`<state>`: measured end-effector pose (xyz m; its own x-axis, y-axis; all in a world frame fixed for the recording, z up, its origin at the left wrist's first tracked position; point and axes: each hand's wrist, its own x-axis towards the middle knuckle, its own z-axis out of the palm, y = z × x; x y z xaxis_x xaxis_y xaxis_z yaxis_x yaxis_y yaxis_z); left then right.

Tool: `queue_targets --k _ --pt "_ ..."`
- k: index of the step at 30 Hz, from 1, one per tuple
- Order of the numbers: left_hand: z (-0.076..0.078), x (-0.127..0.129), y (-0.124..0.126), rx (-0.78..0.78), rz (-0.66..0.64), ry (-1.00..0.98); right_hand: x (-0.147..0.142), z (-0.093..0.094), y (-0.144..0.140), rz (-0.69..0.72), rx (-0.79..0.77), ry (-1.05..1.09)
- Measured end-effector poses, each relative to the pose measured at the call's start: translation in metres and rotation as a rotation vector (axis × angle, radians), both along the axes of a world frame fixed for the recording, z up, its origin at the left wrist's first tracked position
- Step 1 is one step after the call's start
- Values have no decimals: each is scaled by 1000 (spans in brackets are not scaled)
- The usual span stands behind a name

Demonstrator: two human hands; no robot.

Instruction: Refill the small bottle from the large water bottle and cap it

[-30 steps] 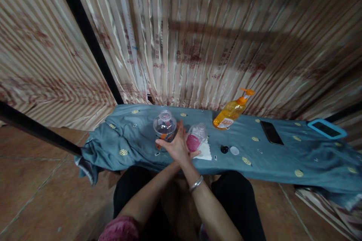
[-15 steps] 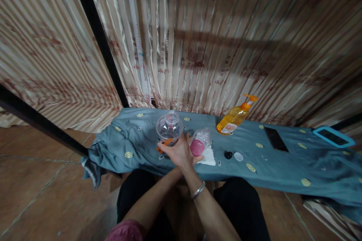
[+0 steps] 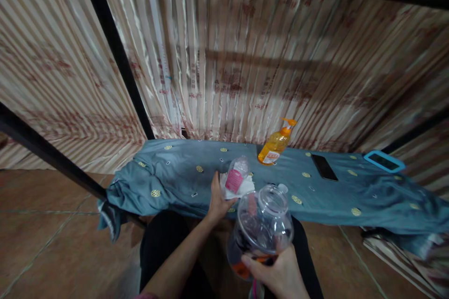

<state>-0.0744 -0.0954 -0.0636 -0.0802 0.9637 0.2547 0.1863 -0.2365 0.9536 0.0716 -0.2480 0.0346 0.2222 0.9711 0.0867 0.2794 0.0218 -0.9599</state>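
Fingers of the right hand (image 3: 277, 273) grip a clear lidded jar (image 3: 261, 226) from below at six o'clock, lifted off the table (image 3: 175, 173); orange shows inside. The left hand (image 3: 218, 201) closes on a tilted plastic bottle (image 3: 235, 177), contents unclear, over a white tissue (image 3: 245, 187).

You see a blue-grey cloth (image 3: 182, 175) with gold dots, an orange soap bottle (image 3: 274, 146), a pink-labelled clear bottle (image 3: 235, 177), a striped beige curtain (image 3: 245, 65).
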Motion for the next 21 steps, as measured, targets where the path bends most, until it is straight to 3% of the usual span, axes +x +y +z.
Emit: queue_targets --k 3,6,8,10,14,21 --pt "6 -14 -38 -96 8 -192 13 -11 -23 -70 -69 -4" --pt "29 -20 -89 -195 -250 -404 12 -21 -35 -112 -112 25" --pt "50 -15 -118 -189 -464 -451 7 -28 -38 -91 -104 66" --pt "71 -5 -139 -191 -572 -443 3 -33 -40 -44 -72 123" --pt "99 14 -158 -195 -491 -405 6 -37 -47 33 -32 271" --pt "122 22 -167 -274 -497 -641 38 -44 -74 66 -120 645"
